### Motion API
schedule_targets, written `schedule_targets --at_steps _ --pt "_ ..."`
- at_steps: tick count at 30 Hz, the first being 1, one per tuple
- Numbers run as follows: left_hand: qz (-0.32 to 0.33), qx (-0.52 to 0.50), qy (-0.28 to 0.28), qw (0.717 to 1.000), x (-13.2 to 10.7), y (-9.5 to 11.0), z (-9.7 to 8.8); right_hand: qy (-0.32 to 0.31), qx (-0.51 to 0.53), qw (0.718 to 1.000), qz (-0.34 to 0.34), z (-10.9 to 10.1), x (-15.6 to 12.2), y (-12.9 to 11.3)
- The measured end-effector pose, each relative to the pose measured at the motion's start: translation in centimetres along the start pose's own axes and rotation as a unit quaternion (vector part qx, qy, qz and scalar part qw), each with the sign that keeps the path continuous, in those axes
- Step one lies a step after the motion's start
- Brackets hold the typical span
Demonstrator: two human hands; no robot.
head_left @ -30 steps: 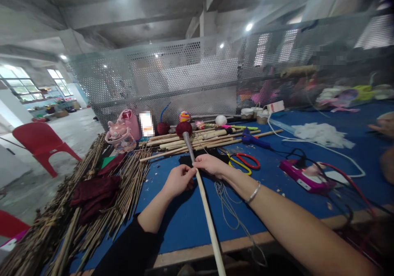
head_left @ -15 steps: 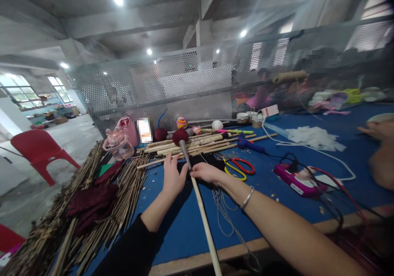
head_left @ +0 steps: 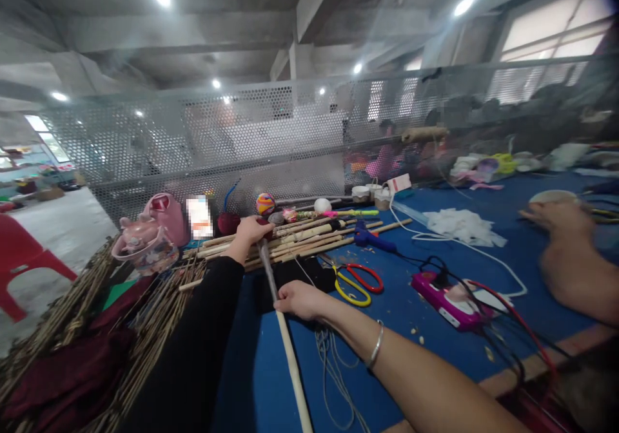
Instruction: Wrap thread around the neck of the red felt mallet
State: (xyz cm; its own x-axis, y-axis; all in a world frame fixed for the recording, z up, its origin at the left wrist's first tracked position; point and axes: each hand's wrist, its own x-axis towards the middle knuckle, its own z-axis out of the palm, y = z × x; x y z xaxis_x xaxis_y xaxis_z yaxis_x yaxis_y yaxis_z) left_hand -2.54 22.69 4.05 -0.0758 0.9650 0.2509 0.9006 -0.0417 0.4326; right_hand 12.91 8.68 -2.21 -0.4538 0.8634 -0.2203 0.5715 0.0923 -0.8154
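Note:
A long pale wooden stick (head_left: 291, 356) with a grey wrapped neck (head_left: 267, 264) and a dark red ball head slants away from me, like a mallet. My left hand (head_left: 250, 233) is closed over the ball head and covers most of it. Lower down, my right hand (head_left: 300, 299) pinches the stick where the grey wrapping meets bare wood. Thin grey cord (head_left: 331, 372) hangs in loose loops below my right wrist. Black cloth (head_left: 309, 272) lies behind that hand, beside scissors (head_left: 360, 285) with one red and one yellow handle.
Several wooden sticks (head_left: 314, 243) lie beyond my hands, with a blue glue gun (head_left: 372, 236) to their right. Dry twigs (head_left: 159, 330) and maroon cloth (head_left: 72, 375) cover the left. A purple power strip (head_left: 449, 301) trails cables. Another person's hand (head_left: 565, 220) is at far right.
My left hand has moved up from beside the grey neck onto the dark red ball head. My right hand still pinches the stick. The view has swung to the right.

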Motion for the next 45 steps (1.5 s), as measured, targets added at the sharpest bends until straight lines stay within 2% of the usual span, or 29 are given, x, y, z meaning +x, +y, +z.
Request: schedule_targets --at_steps 5,10,12,14,19,22,25,31,36,38,39,41,42,45 --pt "0.030 0.006 0.023 0.999 0.2 -1.2 1.1 -0.010 0.019 1.000 0.013 0.1 0.0 -0.2" --pt "0.076 0.009 0.079 0.994 -0.6 -0.6 1.9 -0.009 0.004 0.999 0.035 -0.4 -0.6 -1.0" --pt "0.086 -0.001 0.082 0.993 -0.8 -0.4 2.0 -0.009 0.002 0.999 0.038 -0.6 -0.7 -1.1" --pt "0.062 -0.029 0.079 0.995 -0.7 -0.6 2.0 -0.009 0.004 0.999 0.035 -0.5 -0.7 -1.1" --pt "-0.064 -0.112 0.059 0.990 0.0 -2.3 1.5 -0.010 0.003 1.000 0.019 0.1 -0.2 -0.8" --pt "-0.093 -0.122 0.037 0.988 0.2 -2.8 1.3 -0.014 0.014 1.000 0.012 0.3 0.2 -0.5" --pt "-0.120 -0.120 0.035 0.985 -0.6 -2.1 1.5 -0.017 0.026 0.999 0.007 0.3 0.4 -0.1" --pt "-0.094 -0.099 0.070 0.988 -6.0 -0.8 1.7 -0.016 0.021 1.000 0.005 -0.3 -0.4 -0.6" --pt "0.003 -0.129 0.066 0.989 -12.5 -1.2 0.4 -0.007 0.017 1.000 -0.004 -0.1 -0.5 -0.9" --pt "-0.013 -0.168 0.068 0.983 -15.3 -0.9 0.1 -0.011 0.030 0.999 -0.008 0.0 -0.3 -0.6" --pt "-0.037 -0.183 0.043 0.982 -16.6 -0.6 0.0 -0.012 0.034 0.999 -0.013 0.1 -0.2 -0.5" --pt "-0.075 -0.208 -0.097 0.970 -18.8 -0.1 0.0 -0.011 0.040 0.999 -0.023 0.1 -0.1 -0.2" --pt "-0.090 -0.224 -0.144 0.960 -19.6 0.1 0.0 -0.011 0.045 0.999 -0.027 0.2 -0.1 -0.1" --pt "-0.116 -0.259 -0.217 0.934 -20.9 0.4 0.1 -0.011 0.070 0.997 -0.019 0.2 0.0 0.0"
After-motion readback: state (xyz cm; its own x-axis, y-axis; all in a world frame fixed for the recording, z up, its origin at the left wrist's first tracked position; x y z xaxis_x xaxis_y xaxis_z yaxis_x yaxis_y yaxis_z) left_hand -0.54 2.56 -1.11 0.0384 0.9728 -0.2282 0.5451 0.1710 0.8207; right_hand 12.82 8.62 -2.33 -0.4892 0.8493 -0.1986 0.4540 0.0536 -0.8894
